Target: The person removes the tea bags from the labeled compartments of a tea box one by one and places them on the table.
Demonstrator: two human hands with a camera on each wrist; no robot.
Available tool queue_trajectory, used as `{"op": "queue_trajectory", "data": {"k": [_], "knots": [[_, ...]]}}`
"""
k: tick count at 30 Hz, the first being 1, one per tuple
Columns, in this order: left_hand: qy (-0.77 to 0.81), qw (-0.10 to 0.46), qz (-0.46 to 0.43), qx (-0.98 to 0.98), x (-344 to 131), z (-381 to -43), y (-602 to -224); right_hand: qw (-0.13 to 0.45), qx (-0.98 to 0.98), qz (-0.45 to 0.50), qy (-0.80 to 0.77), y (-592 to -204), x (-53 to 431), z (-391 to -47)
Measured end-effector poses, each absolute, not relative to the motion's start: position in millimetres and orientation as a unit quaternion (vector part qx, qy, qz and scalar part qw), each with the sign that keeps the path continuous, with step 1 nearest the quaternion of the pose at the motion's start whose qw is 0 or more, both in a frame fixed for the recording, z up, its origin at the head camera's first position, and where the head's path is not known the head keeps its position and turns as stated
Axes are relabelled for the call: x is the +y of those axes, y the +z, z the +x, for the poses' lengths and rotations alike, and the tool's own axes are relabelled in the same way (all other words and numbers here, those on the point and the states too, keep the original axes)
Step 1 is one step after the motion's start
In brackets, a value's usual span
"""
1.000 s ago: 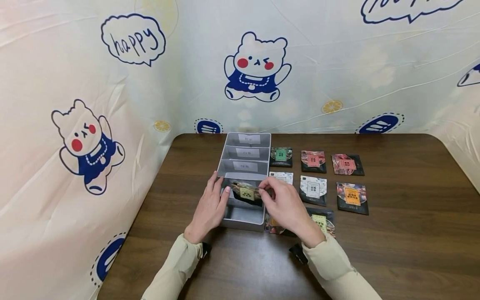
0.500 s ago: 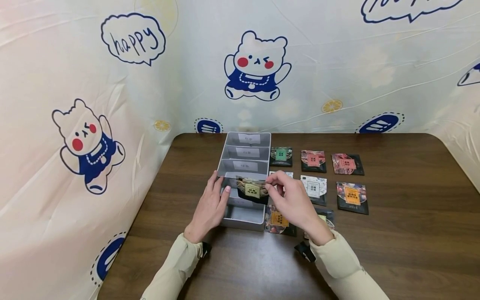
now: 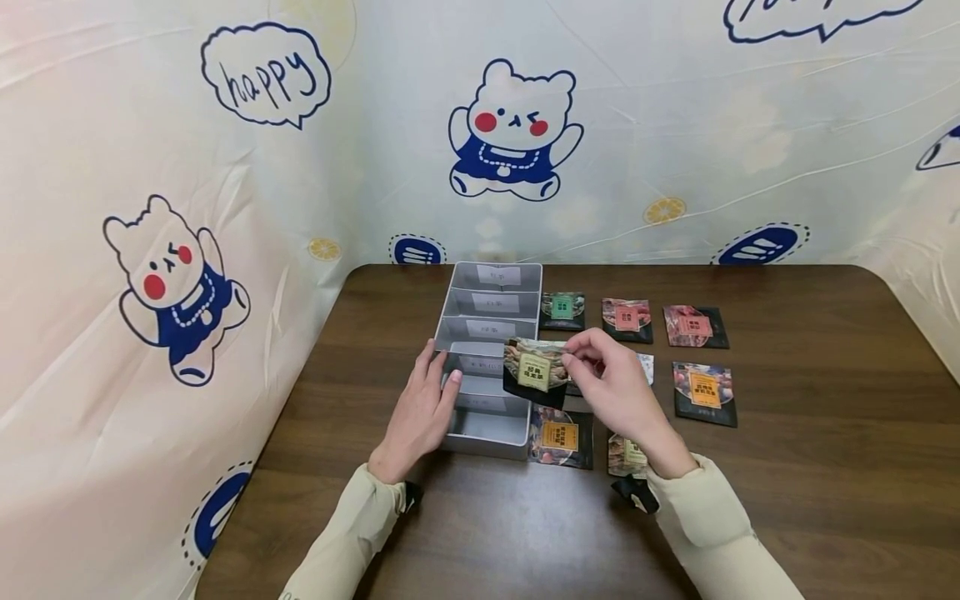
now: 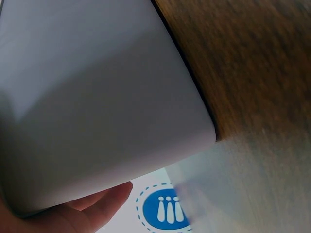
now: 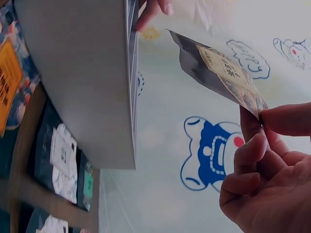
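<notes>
My right hand (image 3: 621, 393) pinches a dark tea packet (image 3: 534, 372) with a yellow-green label by its upper right corner, between thumb and forefinger. This packet hangs tilted above the right side of a grey divided storage box (image 3: 487, 447). In the right wrist view the same tea packet (image 5: 218, 68) is in the air, apart from the box wall (image 5: 82, 82). My left hand (image 3: 415, 421) holds the box's left wall, with the thumb over the inner side and the fingers along the outside. The left wrist view shows mostly the box's grey wall (image 4: 107, 107), with fingertips (image 4: 114, 199) beside it.
Right of the box lie a green-labelled packet (image 3: 562, 310), two red-labelled packets (image 3: 627, 320), and orange-labelled packets (image 3: 705, 394) (image 3: 561, 437). White packets are partly hidden behind my right hand. Another yellow-green packet (image 3: 627, 457) lies under my right wrist. Paper labels (image 3: 491, 330) mark the box compartments.
My right hand has drawn the tea packet up and to the right, from inside a box compartment to above the box's right edge. My left hand has stayed in place.
</notes>
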State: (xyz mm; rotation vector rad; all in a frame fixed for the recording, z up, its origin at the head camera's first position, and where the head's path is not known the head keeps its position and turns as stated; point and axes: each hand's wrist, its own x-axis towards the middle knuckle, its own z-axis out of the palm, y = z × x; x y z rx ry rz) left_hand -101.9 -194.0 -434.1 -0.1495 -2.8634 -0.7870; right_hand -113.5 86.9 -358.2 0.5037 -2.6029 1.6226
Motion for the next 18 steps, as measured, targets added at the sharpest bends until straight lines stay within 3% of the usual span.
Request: {"op": "queue_trajectory", "data": {"k": [18], "knots": [[-0.267,0.081,-0.051,-0.959,-194,-102,-434,0.025,-0.855,0.127,0.502,-370,129,-115]]}}
